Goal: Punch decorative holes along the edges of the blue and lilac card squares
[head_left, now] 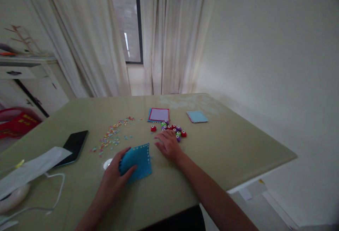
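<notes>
In my left hand [115, 171] is a blue felt square [140, 160], gripped at its left side with the thumb across its face; pale dots line its top and right edges. My right hand [169, 144] lies low over the table with its fingers extended and slightly bent, at the near side of a pile of small eyeball-like pieces [178, 128] in red, purple and green. It covers part of that pile; I see nothing held in it. One red eyeball piece [153, 128] sits apart to the left. A small white round thing [107, 164] shows partly behind my left hand.
Tiny pastel pieces [112, 131] are scattered left of centre. Stacked felt squares [159, 114] and a light blue square [197, 116] lie farther back. At left are a black phone [76, 144], white paper [34, 167] and a white cable [62, 188]. A wall borders the table's right.
</notes>
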Action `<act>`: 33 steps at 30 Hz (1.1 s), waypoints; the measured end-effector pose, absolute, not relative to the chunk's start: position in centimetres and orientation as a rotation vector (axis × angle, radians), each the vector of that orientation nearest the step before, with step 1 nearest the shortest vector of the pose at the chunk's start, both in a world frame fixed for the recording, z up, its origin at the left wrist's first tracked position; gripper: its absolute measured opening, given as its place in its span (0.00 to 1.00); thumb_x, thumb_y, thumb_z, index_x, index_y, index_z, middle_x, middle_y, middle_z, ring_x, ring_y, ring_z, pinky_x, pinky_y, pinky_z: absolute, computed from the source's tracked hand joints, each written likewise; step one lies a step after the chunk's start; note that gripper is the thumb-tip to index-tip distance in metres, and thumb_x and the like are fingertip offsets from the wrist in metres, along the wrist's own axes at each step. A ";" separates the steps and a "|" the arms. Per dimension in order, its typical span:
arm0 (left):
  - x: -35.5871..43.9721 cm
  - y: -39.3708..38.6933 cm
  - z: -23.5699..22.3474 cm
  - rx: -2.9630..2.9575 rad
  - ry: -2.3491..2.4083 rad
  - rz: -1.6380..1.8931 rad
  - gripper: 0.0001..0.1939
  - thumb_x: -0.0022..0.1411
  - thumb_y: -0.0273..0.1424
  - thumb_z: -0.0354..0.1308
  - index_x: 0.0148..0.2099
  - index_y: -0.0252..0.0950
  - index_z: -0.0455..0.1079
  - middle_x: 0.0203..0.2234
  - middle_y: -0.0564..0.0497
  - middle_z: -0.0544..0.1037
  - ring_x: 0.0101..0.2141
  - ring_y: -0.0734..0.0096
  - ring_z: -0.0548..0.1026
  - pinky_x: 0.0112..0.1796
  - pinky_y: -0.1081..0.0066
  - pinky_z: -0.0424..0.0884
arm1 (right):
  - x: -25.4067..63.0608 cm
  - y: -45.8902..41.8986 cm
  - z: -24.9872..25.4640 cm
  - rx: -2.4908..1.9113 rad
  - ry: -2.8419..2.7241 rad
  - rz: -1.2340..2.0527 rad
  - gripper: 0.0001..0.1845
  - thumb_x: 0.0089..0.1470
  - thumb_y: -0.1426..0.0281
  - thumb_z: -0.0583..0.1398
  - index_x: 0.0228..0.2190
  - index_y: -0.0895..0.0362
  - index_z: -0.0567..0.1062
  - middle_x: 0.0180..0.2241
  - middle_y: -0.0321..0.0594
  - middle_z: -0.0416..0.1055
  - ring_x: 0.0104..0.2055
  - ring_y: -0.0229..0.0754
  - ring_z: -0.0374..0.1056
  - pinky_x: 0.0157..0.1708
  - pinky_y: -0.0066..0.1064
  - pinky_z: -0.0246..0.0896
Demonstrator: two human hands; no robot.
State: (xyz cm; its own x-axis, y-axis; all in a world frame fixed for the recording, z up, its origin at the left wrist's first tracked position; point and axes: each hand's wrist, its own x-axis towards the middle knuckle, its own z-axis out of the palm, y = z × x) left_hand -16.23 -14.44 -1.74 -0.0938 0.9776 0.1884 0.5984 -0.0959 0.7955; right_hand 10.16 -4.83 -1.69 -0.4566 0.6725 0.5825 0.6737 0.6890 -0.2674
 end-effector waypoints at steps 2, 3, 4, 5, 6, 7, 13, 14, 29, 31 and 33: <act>-15.3 -14.3 -1.2 1.643 1.708 1.205 0.42 0.59 0.52 0.66 0.69 0.40 0.66 0.60 0.40 0.77 0.54 0.44 0.79 0.55 0.48 0.75 | 10.0 -5.0 -1.9 -0.885 -2.300 -0.008 0.22 0.71 0.50 0.59 0.47 0.56 0.78 0.47 0.46 0.79 0.50 0.51 0.69 0.57 0.44 0.55; -14.8 -14.2 -1.1 1.627 1.702 1.260 0.45 0.58 0.52 0.67 0.72 0.40 0.63 0.63 0.39 0.74 0.57 0.43 0.78 0.57 0.48 0.74 | 9.9 -5.1 -2.0 -0.831 -2.336 -0.019 0.25 0.69 0.47 0.59 0.46 0.56 0.78 0.45 0.47 0.79 0.49 0.52 0.69 0.56 0.44 0.57; -14.3 -14.1 -0.9 1.625 1.689 1.309 0.48 0.58 0.52 0.68 0.74 0.39 0.60 0.65 0.38 0.72 0.59 0.43 0.76 0.58 0.47 0.73 | 9.8 -5.2 -2.1 -0.791 -2.356 -0.028 0.27 0.68 0.44 0.59 0.43 0.57 0.79 0.44 0.49 0.79 0.48 0.53 0.69 0.55 0.45 0.58; -13.8 -13.9 -0.9 1.631 1.669 1.353 0.50 0.58 0.52 0.69 0.75 0.39 0.57 0.67 0.37 0.69 0.61 0.42 0.74 0.60 0.46 0.72 | 9.6 -5.3 -2.1 -0.764 -2.350 -0.020 0.28 0.68 0.43 0.58 0.40 0.57 0.78 0.42 0.50 0.78 0.47 0.53 0.69 0.54 0.45 0.59; -13.3 -13.8 -0.9 1.642 1.644 1.394 0.53 0.57 0.52 0.69 0.77 0.39 0.54 0.68 0.36 0.67 0.64 0.40 0.72 0.61 0.45 0.70 | 9.5 -5.4 -2.2 -0.751 -2.300 0.017 0.28 0.68 0.44 0.58 0.38 0.56 0.78 0.40 0.50 0.78 0.46 0.53 0.69 0.53 0.45 0.61; -12.9 -13.6 -1.0 1.654 1.619 1.424 0.54 0.57 0.52 0.70 0.77 0.38 0.52 0.69 0.35 0.66 0.65 0.40 0.70 0.62 0.45 0.69 | 9.3 -5.5 -2.1 -0.750 -2.214 0.074 0.27 0.68 0.44 0.58 0.35 0.56 0.77 0.38 0.49 0.77 0.44 0.52 0.69 0.52 0.44 0.62; -11.8 -13.0 -2.5 1.615 1.599 1.387 0.51 0.66 0.53 0.60 0.79 0.36 0.43 0.39 0.48 0.82 0.32 0.57 0.82 0.37 0.58 0.79 | 10.0 -4.8 -1.8 -0.935 -1.628 0.239 0.25 0.71 0.49 0.55 0.32 0.54 0.75 0.31 0.39 0.75 0.33 0.43 0.69 0.37 0.33 0.65; -11.7 -12.9 -2.7 1.632 1.618 1.367 0.50 0.67 0.53 0.58 0.79 0.35 0.44 0.36 0.51 0.81 0.28 0.59 0.79 0.33 0.60 0.77 | 10.6 -4.2 -1.7 -0.984 -1.535 0.233 0.24 0.72 0.49 0.55 0.34 0.54 0.76 0.30 0.38 0.74 0.32 0.43 0.69 0.35 0.32 0.65; -8.7 -15.4 -2.4 2.360 1.653 0.468 0.15 0.76 0.36 0.41 0.51 0.42 0.68 0.37 0.46 0.84 0.34 0.54 0.84 0.33 0.64 0.69 | 31.9 8.1 1.3 -1.721 -0.990 0.079 0.17 0.70 0.60 0.64 0.52 0.58 0.77 0.51 0.45 0.77 0.48 0.47 0.77 0.49 0.44 0.76; -8.6 -15.3 -2.5 2.377 1.660 0.455 0.14 0.76 0.35 0.42 0.50 0.42 0.69 0.37 0.45 0.84 0.32 0.53 0.84 0.31 0.63 0.70 | 32.8 8.5 1.2 -1.784 -1.037 0.060 0.17 0.70 0.61 0.64 0.55 0.57 0.76 0.54 0.46 0.75 0.50 0.48 0.76 0.50 0.46 0.76; -8.5 -15.1 -2.4 2.390 1.650 0.464 0.13 0.75 0.35 0.43 0.48 0.41 0.69 0.35 0.46 0.83 0.31 0.53 0.84 0.30 0.63 0.71 | 33.4 8.7 1.0 -1.834 -1.080 0.032 0.18 0.70 0.61 0.64 0.55 0.57 0.76 0.55 0.47 0.75 0.51 0.49 0.76 0.51 0.46 0.76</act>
